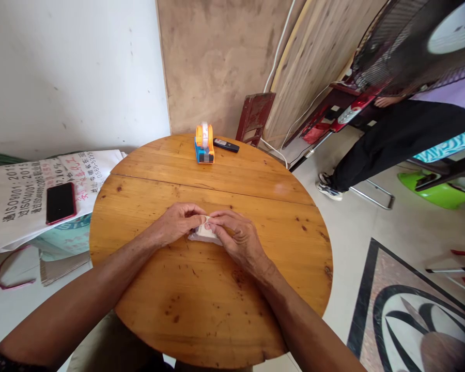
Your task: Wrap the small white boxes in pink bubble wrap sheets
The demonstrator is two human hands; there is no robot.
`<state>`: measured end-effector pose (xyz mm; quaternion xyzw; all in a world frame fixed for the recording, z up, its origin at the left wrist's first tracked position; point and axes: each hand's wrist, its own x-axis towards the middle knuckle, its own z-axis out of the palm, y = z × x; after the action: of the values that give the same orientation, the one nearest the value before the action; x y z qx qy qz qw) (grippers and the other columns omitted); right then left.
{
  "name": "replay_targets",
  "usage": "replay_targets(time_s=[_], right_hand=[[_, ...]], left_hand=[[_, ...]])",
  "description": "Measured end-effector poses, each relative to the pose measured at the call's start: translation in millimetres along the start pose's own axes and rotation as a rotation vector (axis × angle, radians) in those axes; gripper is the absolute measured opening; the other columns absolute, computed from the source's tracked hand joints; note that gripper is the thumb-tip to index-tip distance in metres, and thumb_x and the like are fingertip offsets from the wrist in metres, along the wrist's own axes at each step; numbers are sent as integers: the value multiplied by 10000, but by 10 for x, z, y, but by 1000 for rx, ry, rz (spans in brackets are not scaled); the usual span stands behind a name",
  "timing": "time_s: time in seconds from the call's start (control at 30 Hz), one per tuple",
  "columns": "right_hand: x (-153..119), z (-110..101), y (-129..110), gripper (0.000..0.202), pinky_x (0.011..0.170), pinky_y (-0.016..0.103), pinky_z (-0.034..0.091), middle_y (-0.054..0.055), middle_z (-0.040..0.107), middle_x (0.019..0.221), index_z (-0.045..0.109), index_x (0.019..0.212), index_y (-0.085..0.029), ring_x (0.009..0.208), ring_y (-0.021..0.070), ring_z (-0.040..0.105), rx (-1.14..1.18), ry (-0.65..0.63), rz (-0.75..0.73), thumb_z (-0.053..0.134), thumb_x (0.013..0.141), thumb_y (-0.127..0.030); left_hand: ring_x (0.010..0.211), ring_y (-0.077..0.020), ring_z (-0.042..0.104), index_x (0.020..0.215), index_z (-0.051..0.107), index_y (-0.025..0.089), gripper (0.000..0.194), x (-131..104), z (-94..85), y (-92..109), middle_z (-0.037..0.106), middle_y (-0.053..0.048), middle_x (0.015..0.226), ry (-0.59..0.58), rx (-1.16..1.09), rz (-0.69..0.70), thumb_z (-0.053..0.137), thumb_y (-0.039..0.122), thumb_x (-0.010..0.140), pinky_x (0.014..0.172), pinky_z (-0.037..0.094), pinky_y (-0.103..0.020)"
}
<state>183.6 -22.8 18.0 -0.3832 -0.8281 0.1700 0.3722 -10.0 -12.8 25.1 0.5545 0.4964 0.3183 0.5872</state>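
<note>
A small white packet in clear plastic wrap (206,235) rests on the round wooden table (201,305), between my two hands. My left hand (180,223) grips its left side, thumb and fingers closed near the top. From the right, my right hand (238,235) pinches the packet's upper part with thumb and forefinger. The fingers cover much of it, so its contents cannot be made out. Beyond the hands, toward the table's far edge, stands an orange and blue tape dispenser (204,144) with a roll of clear tape. Beside it lies a black remote control (226,145).
Left of the table, a red-edged phone (61,202) lies on printed white sacks (19,181). A dark red chair (256,119) stands behind the table. At right are a standing fan (406,46), a seated person in black trousers (375,142) and a green stool (436,191).
</note>
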Motion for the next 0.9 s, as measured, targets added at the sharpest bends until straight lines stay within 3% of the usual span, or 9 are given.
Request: replay_targets(time_s=[0.3,0.9], right_hand=[[-37,53,21,131,854,382,513,106,679,1088,752,914,-218,1003,220,636,-150,118,-84,625,881,-202],[-44,51,18,108,868,414,474,91,658,1129,735,894,-236,1031,232,616,-203,113,-88,634,876,-199]], left_hand=[[565,-103,520,875,673,125,310,11,-2,-25,608,11,646,-12,9,27,620,393,728,556,429,-233],[551,-94,496,858,659,130,283,0,5,-38,598,12,654,-13,6,50,626,393,758,529,400,-224]])
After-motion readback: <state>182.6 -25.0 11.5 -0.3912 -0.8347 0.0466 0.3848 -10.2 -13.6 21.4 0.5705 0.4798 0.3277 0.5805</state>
